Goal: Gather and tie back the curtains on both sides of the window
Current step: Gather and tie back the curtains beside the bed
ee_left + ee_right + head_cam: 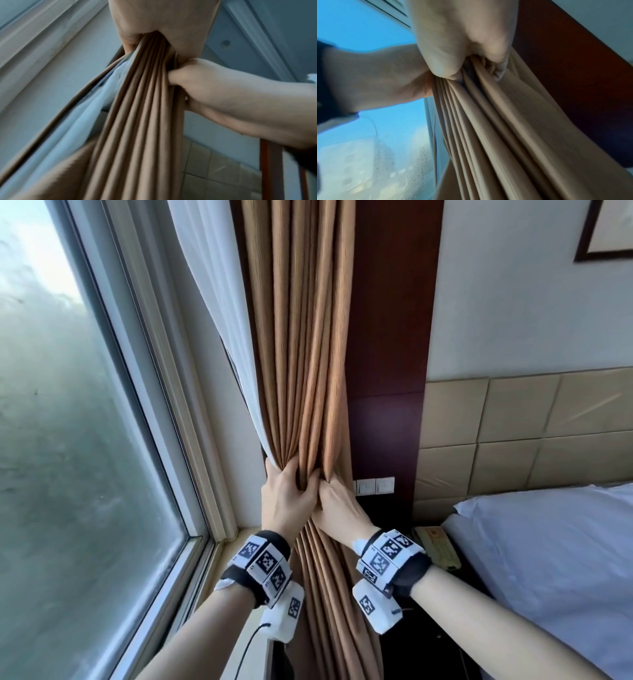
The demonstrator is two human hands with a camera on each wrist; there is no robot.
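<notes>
Tan curtain [301, 344] hanging in tight pleats against a dark wood panel [390, 354], just right of the window [78, 422]; white lining [212, 302] along its window-side edge, gathered into the same bunch; gathered to a narrow waist at hand height, fanning out again below the wrists.

Left hand [286, 498] wrapped round the bunch from the window side, fingers curled behind the folds and thumb across the front, clenched on the curtain; in the left wrist view, left hand [159, 27] at the top of the frame with the pleats of the curtain [137, 121] pouring out beneath it and pale lining [82, 119] alongside.

Right hand [340, 508] pressed in from the room side, touching the left hand, fingers dug into the pleats and grasping the curtain at the same height; in the right wrist view, right hand [467, 37] bunching the folds of the curtain [496, 128] between fingertips [500, 70] and palm, left hand [385, 78] reaching in from the glass side against the same bunch.

Seen beyond: white wall switches [375, 486] on the panel just right of the hands; padded beige headboard [513, 433] and a pale pillow [548, 542] farther right; marker-patterned bands [263, 563] on both wrists.
</notes>
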